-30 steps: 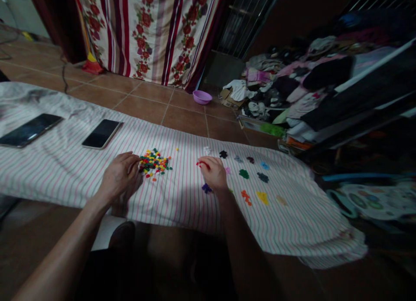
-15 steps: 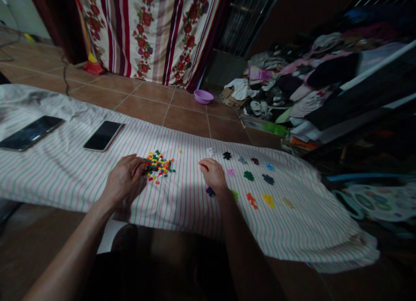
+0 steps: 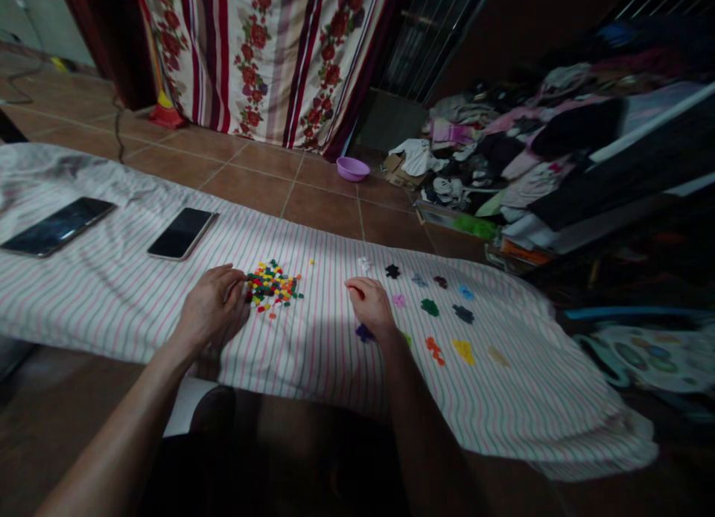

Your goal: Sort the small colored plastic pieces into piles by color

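Large dark device: this flat device (image 3: 59, 226) lies at the far left of your striped cloth (image 3: 335, 368).
Phone: the dark-screened phone (image 3: 182, 234) lies between that device and your fingers, slightly tilted across the stripes.
Left hand: your left hand (image 3: 211, 306) rests at the left edge of the mixed pile, thumb and forefinger close together; you can't tell whether a piece is pinched there.
Mixed pile: the small multicoloured pieces (image 3: 272, 286) lie loosely heaped between your hands, nearer the left one.
Stray piece: one yellow piece (image 3: 311, 261) sits apart, beyond the heap's right side.
Purple basin: the basin (image 3: 352, 170) stands on the tiled floor past the cloth.
Right hand: your right hand (image 3: 372, 306) is curled narrow beside the sorted groups; red shows inside the fingers, but you can't tell if it is a held piece.
Far row: white (image 3: 364, 264), black (image 3: 392, 271), grey (image 3: 418, 279), brown (image 3: 440, 281) and light blue (image 3: 465, 292) groups.
Middle row: pink (image 3: 398, 301), green (image 3: 430, 307) and dark grey (image 3: 463, 313) groups.
Near row: purple (image 3: 365, 334), lime (image 3: 407, 340), orange (image 3: 435, 350), yellow (image 3: 463, 351) and beige (image 3: 497, 356) groups; your right arm partly covers the lime.
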`<control>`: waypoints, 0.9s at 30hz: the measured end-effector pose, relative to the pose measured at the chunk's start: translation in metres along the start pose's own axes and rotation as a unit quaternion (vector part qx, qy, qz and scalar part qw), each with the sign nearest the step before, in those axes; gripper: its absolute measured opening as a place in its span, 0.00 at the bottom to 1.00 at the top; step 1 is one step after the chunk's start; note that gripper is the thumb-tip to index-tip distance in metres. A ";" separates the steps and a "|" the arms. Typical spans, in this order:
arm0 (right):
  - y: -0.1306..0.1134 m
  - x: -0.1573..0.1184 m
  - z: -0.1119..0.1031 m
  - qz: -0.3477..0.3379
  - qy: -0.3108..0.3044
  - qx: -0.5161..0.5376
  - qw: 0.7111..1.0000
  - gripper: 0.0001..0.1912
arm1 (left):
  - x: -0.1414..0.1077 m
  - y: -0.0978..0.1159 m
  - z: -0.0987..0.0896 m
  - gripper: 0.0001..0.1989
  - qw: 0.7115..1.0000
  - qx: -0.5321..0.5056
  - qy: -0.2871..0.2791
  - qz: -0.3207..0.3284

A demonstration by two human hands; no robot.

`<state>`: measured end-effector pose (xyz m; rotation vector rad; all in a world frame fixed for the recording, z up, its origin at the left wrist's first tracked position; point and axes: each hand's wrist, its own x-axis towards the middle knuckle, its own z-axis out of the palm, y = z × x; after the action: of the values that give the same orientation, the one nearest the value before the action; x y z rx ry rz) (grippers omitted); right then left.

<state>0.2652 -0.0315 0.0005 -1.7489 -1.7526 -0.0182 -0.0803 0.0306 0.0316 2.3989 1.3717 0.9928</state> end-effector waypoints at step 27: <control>-0.049 0.017 0.003 -0.030 0.004 0.065 0.997 0.10 | 0.009 0.003 -0.005 0.15 0.999 -0.008 -0.016 -0.032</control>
<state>0.2214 -0.0205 0.0270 -1.5999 -1.7605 0.0627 -0.0782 0.0359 0.0408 2.3334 1.4145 0.9427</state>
